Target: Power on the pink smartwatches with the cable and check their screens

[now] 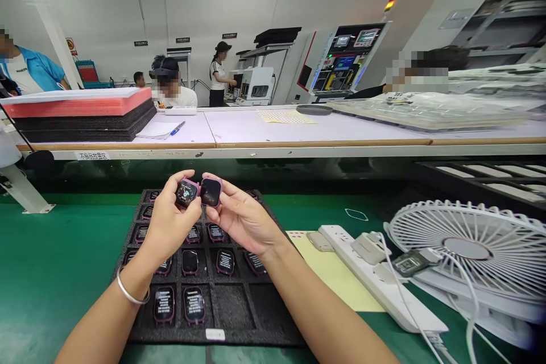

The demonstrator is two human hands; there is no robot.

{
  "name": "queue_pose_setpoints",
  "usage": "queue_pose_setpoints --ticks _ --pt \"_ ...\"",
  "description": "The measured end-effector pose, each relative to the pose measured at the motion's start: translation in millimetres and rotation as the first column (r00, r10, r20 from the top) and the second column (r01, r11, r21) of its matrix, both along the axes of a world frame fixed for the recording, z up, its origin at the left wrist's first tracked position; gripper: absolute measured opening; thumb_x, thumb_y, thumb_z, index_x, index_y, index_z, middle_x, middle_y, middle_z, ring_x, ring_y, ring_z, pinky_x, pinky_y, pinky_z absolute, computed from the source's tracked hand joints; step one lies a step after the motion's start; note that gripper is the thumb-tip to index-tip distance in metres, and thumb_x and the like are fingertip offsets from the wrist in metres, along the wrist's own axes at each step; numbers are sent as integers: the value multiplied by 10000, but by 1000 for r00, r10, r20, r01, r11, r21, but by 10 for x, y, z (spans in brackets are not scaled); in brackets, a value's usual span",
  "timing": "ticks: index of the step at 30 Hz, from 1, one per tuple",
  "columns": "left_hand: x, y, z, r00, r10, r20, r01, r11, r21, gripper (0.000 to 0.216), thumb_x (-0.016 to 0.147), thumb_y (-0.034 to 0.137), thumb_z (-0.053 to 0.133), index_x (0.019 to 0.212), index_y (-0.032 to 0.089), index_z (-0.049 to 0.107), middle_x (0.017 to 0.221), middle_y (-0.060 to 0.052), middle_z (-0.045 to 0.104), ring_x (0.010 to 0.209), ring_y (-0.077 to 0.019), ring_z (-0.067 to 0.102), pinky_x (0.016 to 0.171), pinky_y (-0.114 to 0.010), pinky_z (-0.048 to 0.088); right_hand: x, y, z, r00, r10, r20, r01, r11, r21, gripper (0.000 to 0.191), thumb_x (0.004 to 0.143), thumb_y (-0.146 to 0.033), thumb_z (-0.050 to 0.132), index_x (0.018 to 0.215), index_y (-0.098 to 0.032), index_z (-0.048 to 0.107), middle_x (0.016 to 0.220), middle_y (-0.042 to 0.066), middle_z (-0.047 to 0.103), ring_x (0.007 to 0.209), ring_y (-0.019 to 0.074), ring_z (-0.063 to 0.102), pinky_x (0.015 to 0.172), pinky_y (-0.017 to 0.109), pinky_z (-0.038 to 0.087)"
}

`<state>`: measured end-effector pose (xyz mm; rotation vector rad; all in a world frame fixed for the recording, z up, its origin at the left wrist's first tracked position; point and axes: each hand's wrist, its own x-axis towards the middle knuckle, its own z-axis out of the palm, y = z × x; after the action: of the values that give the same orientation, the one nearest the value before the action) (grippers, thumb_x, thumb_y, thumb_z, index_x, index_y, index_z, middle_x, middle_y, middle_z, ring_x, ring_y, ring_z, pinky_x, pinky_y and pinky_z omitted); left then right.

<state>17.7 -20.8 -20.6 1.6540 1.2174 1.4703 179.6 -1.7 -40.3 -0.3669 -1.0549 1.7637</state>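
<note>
My left hand (173,219) grips a purple-framed smartwatch (186,193) without a strap, its screen lit with a watch face. Beside it, my right hand (243,213) pinches a second purple smartwatch (211,191) whose screen is dark. The two watches are held close side by side above a black foam tray (232,304). Several like watches lie in the tray's pockets, most showing lines of white text, such as the watch (194,305) in the front row. One watch (190,262) in the tray has a dark screen. My forearms cover part of the tray.
Right of the tray lie a white power strip (341,239), a yellow sheet (333,290), cables and a white fan (467,256). A raised shelf (256,131) crosses ahead, with stacked foam sheets (81,116) and a blue pen (177,128). Several people work beyond it.
</note>
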Motion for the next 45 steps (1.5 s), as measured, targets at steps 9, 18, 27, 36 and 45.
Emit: queue_pose_setpoints --ticks 9,18,27,36,45 --pt "27 -18 -13 998 -3 59 2 1000 30 488 752 302 681 1220 192 601 953 -34 673 869 -191 676 734 -284 527 16 -27 20 1000 2 11 -2 999 32 454 783 -336 839 1216 -275 717 1070 35 706 679 105 523 715 301 481" --pt "23 -35 -11 998 17 56 -19 999 47 473 745 282 664 1205 194 597 960 -24 654 871 -187 682 751 -285 516 20 -55 41 1000 -2 10 1 999 49 460 747 -357 871 1179 -283 732 1056 33 715 677 121 523 707 310 481" --pt "22 -25 -15 997 22 71 -26 998 57 475 730 270 672 1194 191 605 911 -7 622 772 -147 607 670 -251 469 25 -68 48 1000 -3 10 2 998 60 469 744 -356 862 1185 -288 719 1071 39 712 679 123 509 710 316 476" --pt "56 -38 10 990 -33 140 31 999 18 501 717 287 690 1197 192 583 916 -18 633 812 -167 640 715 -272 518 20 -61 39 1000 -2 4 2 999 46 452 774 -355 837 1203 -282 711 1054 42 712 688 131 515 716 328 472" --pt "77 -52 15 985 -43 168 42 999 9 511 717 324 697 1197 187 585 908 -14 626 822 -168 648 708 -266 520 10 -57 30 1000 -6 7 6 999 52 439 776 -356 825 1192 -276 711 1039 44 705 685 133 517 706 328 462"
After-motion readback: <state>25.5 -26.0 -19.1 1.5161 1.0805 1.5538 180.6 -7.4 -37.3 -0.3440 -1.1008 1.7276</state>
